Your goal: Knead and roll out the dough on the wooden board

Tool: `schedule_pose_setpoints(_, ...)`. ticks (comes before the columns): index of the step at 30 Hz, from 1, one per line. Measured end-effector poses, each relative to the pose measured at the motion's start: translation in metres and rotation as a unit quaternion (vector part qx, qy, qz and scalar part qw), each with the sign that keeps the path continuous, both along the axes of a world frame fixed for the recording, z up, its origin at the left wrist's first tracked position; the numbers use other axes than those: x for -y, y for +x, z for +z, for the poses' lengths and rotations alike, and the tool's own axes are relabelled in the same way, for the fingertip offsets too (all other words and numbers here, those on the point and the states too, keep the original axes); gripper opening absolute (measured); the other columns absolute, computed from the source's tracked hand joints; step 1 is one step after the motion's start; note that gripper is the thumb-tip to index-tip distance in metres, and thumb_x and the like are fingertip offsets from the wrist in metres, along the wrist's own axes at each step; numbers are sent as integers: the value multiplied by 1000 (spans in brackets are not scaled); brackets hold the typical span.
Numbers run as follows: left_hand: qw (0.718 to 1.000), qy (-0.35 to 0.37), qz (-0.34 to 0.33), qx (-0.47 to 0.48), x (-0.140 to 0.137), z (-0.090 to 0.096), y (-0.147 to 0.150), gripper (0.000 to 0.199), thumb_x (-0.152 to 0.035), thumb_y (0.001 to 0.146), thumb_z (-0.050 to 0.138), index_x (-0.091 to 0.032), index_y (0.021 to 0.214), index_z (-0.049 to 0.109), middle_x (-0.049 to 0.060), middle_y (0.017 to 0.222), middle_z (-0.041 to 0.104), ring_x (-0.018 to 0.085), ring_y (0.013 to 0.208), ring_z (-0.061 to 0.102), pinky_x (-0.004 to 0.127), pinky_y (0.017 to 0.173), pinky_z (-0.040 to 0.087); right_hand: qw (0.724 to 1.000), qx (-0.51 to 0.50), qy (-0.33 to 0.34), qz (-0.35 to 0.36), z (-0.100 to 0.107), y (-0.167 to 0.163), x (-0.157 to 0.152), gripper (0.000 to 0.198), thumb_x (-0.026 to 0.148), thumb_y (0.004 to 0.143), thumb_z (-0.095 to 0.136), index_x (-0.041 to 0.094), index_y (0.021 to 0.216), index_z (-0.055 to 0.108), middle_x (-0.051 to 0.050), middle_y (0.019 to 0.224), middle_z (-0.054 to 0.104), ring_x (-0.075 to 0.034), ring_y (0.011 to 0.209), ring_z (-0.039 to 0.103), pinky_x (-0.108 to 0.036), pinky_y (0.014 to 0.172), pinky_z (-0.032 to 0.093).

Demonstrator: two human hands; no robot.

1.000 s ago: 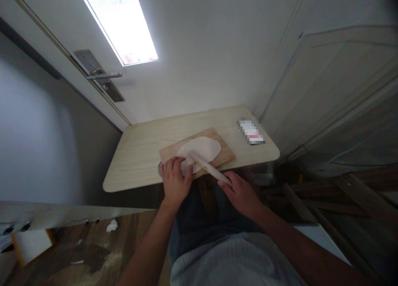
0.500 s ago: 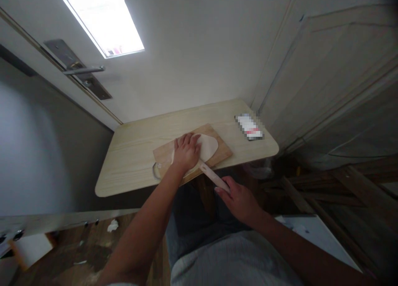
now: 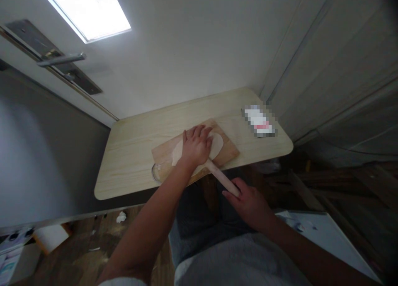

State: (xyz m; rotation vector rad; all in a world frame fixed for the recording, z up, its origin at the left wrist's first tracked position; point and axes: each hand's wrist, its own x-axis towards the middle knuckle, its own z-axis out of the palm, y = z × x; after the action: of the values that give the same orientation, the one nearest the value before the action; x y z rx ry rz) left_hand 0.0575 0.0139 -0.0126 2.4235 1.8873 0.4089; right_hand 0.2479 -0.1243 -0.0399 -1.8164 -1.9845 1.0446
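A flat, pale sheet of dough lies on a wooden cutting board. Across the dough runs a light wooden rolling pin, its near part jutting over the table's front edge. My left hand rests palm down over the dough and the far part of the pin, fingers stretched out and spread; what lies beneath the palm is hidden. Lower right, my right hand is closed around the near end of the pin. A metal handle sticks out at the board's left corner.
The board is on a narrow pale wood table against a white door with a lever handle. A pixelated phone-like object lies at the table's right end. A white-topped surface stands low on the right, and crumpled paper is on the floor.
My left hand has slid right across the dough, baring more of its left side. The rolling pin and my right hand have shifted slightly right. The camera view has also moved.
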Motion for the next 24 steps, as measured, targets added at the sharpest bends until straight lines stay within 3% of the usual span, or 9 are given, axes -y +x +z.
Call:
schedule_pose_setpoints(15, 999, 22, -48, 7, -27, 2, 33, 40, -40, 100, 37, -30, 137, 50, 6, 145, 51, 28, 136, 40, 59, 116, 21, 999, -13, -42, -24, 0, 12, -6, 28, 51, 90, 54, 23, 86, 54, 0, 68, 59, -16, 63, 54, -26, 58, 26)
schedule_pose_setpoints(24, 986, 88, 5, 140, -27, 4, 15, 36, -42, 102, 35, -23, 114, 64, 8, 123, 65, 23, 119, 55, 43, 109, 36, 992, -117, -44, -24, 9, -10, 0, 29, 45, 91, 53, 22, 76, 43, 4, 62, 48, -11, 58, 44, -25, 55, 26)
